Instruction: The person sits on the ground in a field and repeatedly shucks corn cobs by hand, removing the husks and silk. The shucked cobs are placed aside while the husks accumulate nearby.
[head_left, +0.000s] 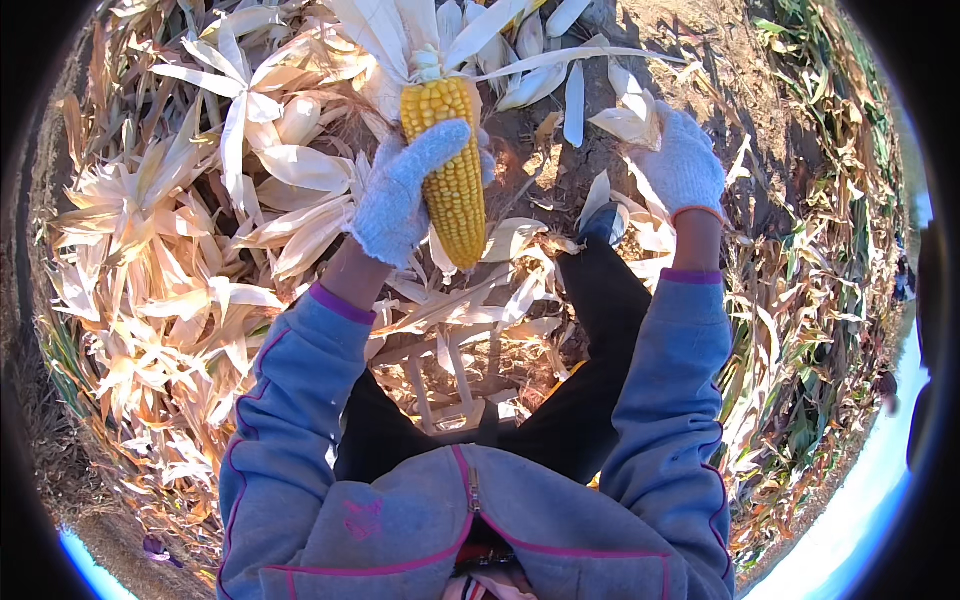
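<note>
My left hand (409, 191), in a white knit glove, grips a yellow ear of corn (457, 202) around its middle. The kernels are bare and the tip points down towards me. Pale husk leaves (420, 37) are peeled back and still joined to the ear's base, fanning out at the top of the view. To the right, my right hand (681, 161), in a similar glove with an orange cuff edge, is closed on a piece of dry husk (634, 120). Its fingertips are mostly hidden from me.
A thick heap of dry husks (180, 247) covers the ground on the left. Cut corn stalks (832, 262) lie along the right side. Bare soil (675, 37) shows at the top. Between my black-trousered legs (600, 300) is the frame of a low stool (442, 382).
</note>
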